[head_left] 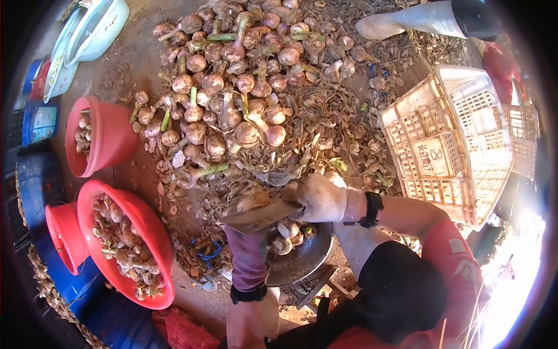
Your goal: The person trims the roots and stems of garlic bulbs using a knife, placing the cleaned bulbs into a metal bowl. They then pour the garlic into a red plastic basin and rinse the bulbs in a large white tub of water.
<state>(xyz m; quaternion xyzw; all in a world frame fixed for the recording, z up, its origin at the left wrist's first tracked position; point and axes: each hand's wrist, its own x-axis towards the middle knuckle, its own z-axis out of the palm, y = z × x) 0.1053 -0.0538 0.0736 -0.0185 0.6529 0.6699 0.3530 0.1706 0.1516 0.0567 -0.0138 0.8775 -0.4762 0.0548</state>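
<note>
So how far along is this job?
Early on, I'd guess. Done, by the look of it: a few pale, stemless bulbs in the pan. In hand: a knife in the right hand; its blade hides the fingers of the left hand. To do: the big floor pile, many with stems. The red basin's load I can't judge.

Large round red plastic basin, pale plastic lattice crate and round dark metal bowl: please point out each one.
Red basin (142, 224): head view, bare inner wall.
Lattice crate (418, 166): head view, lettered side panel.
Metal bowl (302, 263): head view, bare inside surface.
</note>
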